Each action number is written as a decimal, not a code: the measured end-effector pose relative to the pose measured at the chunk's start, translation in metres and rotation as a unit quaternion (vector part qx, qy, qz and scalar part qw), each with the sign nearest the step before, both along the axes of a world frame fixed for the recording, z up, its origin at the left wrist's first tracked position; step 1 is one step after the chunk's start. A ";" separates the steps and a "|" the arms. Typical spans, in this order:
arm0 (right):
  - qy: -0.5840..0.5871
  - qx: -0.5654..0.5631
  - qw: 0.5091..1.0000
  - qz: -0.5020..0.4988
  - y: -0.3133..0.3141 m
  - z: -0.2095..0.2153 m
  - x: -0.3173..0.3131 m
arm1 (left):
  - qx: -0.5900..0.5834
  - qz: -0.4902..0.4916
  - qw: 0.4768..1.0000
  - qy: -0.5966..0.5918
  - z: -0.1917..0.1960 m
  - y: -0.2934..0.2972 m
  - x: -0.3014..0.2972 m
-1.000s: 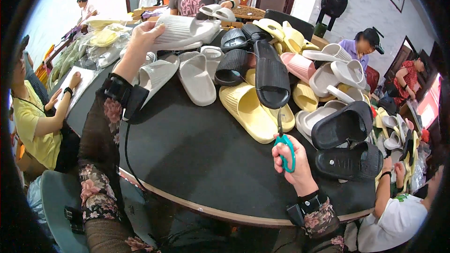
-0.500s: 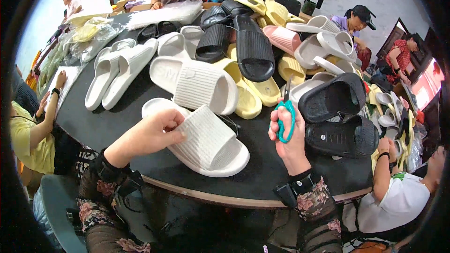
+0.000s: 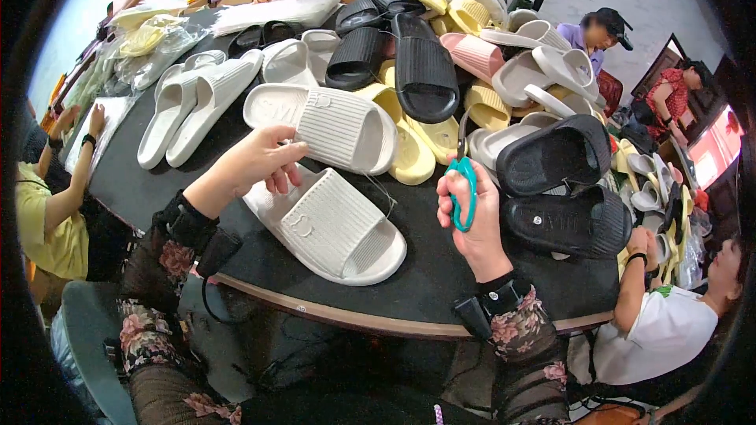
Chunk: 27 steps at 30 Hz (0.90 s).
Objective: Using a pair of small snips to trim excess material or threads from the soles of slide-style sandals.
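Note:
My left hand [image 3: 256,161] is closed in a pinch at the strap edge of the farther white slipper [image 3: 339,130]. Whatever lies between its fingertips is too small to make out. Below those fingers rests the nearer white slipper [image 3: 335,228], its ribbed strap marked with a raised bear-head outline. A thin clear loop [image 3: 386,195] shows between the two slippers at their toe ends. To the right, my right hand [image 3: 476,220] is wrapped round the teal handles of a pair of scissors [image 3: 465,193], blades pointing up and away.
Black slippers [image 3: 563,220] lie right of my right hand. A heap of yellow, pink, white and black slippers [image 3: 429,71] fills the far middle. Another white pair [image 3: 201,106] sits at left. The dark table [image 3: 441,299] has a curved front edge. Several people work around it.
My left hand has moved from the nearer slipper's strap up to the farther slipper's. The nearer slipper has turned slightly, its strap facing up more. My right hand keeps hold of the scissors.

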State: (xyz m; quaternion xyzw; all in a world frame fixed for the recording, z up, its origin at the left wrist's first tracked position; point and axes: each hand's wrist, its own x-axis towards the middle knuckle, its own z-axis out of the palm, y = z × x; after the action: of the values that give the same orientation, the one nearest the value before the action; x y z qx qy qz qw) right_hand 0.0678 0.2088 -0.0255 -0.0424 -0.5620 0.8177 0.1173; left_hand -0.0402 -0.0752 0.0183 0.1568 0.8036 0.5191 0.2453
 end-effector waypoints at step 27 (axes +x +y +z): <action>0.092 -0.011 0.994 -0.058 0.008 0.008 0.004 | 0.145 0.020 0.986 0.080 -0.001 0.053 0.040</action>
State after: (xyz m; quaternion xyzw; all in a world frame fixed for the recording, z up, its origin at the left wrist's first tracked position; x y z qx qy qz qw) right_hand 0.0721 0.2170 -0.0176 -0.0011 -0.5361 0.8162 0.2156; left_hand -0.0007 -0.0224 0.0171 0.2153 0.7399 0.6207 0.1445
